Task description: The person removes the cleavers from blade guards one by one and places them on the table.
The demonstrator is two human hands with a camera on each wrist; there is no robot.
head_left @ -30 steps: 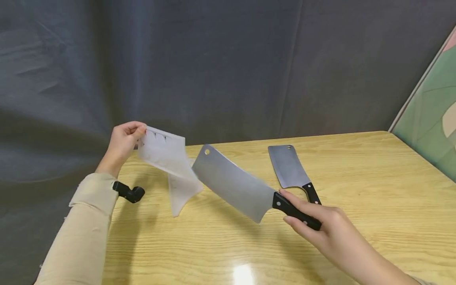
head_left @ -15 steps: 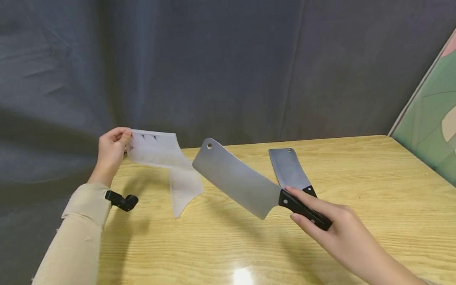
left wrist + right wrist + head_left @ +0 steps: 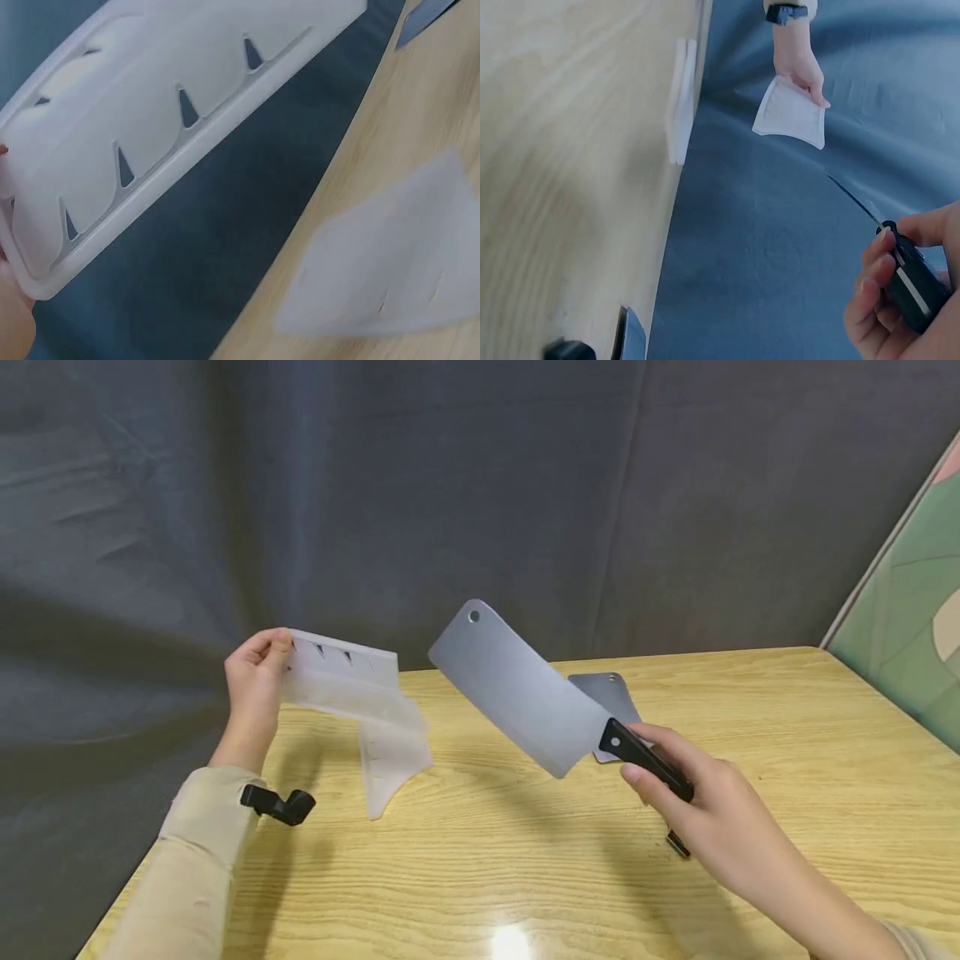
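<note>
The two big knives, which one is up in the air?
The cleaver with the bigger blade, held by its black handle in the right hand. The other cleaver lies flat on the table behind it.

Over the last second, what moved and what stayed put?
The right hand raised the cleaver, tip tilting upward, so it now hides most of the second cleaver lying on the table. The left hand still grips the white sheath; the other sheath stayed put.
</note>
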